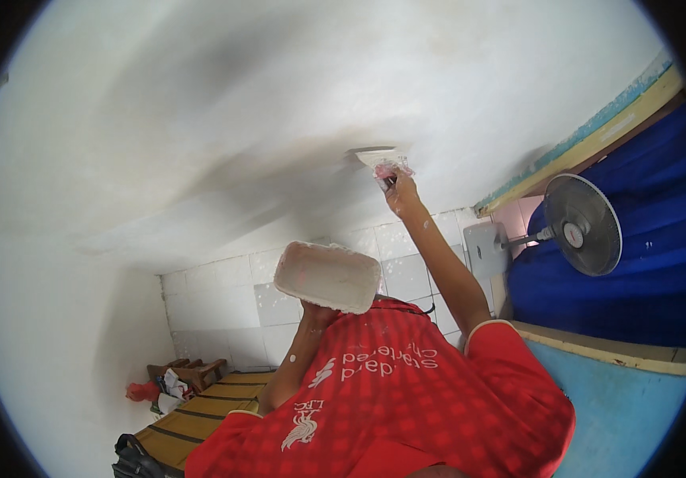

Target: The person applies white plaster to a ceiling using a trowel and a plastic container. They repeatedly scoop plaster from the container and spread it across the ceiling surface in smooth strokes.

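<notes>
My right hand (399, 193) is stretched forward to the white wall (279, 88). Its fingers are closed round a putty knife (377, 158), whose wide blade lies against the wall surface. Whitish smears cover the tool and spot the hand. Close to my body, my left hand (318, 312) grips a rectangular plastic tub (329, 276) from below and behind. The tub is tilted, so its inside shows, coated with pale putty; most of the left fingers are hidden under it.
A standing fan (574, 233) is on the right, before a blue curtain (646, 207) in a wooden-framed opening. Grey-white floor tiles (239, 291) are spattered. At lower left are a yellowish slatted bench (199, 410), a black bag (137, 457) and a red plastic bag (143, 391).
</notes>
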A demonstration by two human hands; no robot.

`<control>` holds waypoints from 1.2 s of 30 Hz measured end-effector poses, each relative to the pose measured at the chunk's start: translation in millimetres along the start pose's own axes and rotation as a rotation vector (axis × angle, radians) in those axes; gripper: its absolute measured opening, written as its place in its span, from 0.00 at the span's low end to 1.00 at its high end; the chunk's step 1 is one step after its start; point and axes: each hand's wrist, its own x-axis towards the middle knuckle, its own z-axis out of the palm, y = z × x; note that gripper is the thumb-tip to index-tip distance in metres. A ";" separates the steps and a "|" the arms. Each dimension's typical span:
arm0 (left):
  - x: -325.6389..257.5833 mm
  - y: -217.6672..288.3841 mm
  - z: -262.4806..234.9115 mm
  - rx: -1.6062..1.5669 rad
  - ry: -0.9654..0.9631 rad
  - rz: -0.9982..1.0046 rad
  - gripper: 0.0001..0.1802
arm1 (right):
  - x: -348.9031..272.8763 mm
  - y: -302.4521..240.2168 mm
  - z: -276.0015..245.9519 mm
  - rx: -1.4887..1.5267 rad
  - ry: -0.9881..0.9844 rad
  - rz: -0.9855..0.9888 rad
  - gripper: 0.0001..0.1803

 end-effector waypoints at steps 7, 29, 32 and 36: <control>-12.5 20.1 28.7 1.229 -0.016 0.429 0.29 | 92.6 -17.1 -12.5 -0.905 -0.101 -0.409 0.09; -42.8 161.8 -30.2 0.086 -0.093 0.059 0.31 | 40.3 -9.6 -15.7 -1.819 0.901 -0.829 0.27; -66.8 174.4 -29.7 0.073 -0.086 0.052 0.31 | 45.2 100.8 63.6 -1.741 0.832 -0.846 0.24; -107.2 197.1 -41.3 0.077 -0.061 0.108 0.31 | -39.0 244.9 165.4 -1.737 0.244 -0.875 0.20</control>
